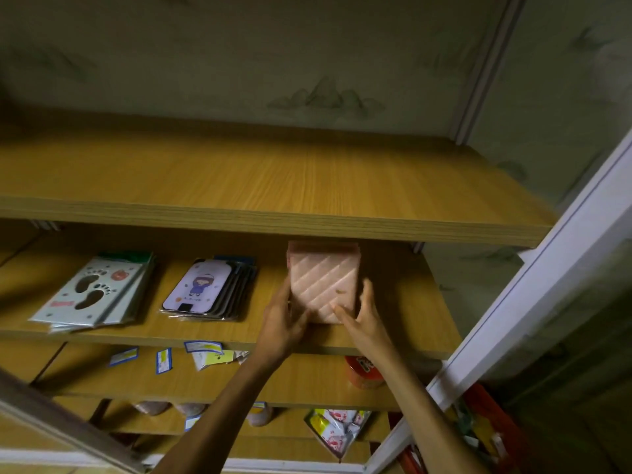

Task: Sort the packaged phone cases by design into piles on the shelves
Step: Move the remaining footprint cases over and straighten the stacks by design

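Pink quilted phone cases form the third pile on the wooden shelf, both hands pressing its sides; footprint and cartoon-girl piles look sorted

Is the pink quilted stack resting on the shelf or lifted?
Cannot tell: pink quilted stack sits between both hands at the shelf, its underside hidden.
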Motion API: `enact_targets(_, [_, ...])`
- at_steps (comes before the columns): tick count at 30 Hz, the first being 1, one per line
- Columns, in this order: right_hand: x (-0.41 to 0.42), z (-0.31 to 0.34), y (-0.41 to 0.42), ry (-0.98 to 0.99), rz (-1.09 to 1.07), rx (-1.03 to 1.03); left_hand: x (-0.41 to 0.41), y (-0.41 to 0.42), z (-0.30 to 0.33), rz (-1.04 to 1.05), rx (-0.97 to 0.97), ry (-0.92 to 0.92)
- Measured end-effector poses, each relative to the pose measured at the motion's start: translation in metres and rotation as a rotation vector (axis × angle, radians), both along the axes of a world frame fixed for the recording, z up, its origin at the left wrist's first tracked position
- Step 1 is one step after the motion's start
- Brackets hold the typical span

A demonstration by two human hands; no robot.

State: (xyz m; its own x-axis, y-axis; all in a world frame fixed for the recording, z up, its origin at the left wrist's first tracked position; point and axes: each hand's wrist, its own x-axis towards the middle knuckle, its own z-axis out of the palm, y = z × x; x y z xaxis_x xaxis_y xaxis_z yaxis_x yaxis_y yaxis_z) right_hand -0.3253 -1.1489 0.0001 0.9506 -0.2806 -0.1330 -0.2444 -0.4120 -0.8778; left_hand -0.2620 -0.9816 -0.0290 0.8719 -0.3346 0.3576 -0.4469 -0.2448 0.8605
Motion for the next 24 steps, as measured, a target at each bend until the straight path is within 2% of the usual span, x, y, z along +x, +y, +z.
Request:
enact_targets(3, [0.001, 0.004, -0.002, -0.052, -0.021, 0.040, 0.001, 0.002, 0.002, 0.028, 0.029, -0.006])
enact_targets(11, [0.008, -0.008, -0.001, 0.013, -0.059, -0.021, 0.009, 0.002, -0.004, 0.101, 0.223, 0.074])
enact_targets(14, [0.021, -0.024, -0.009, 0.043, -0.069, -0.042, 0.011, 0.000, 0.000, 0.101, 0.220, 0.089])
enact_targets(20, [0.019, -0.010, -0.003, 0.118, -0.054, -0.085, 0.014, -0.006, -0.002, 0.065, 0.265, 0.184])
enact_targets(24, [0.017, -0.004, -0.002, 0.142, -0.030, -0.192, 0.017, -0.006, -0.004, 0.052, 0.315, 0.246])
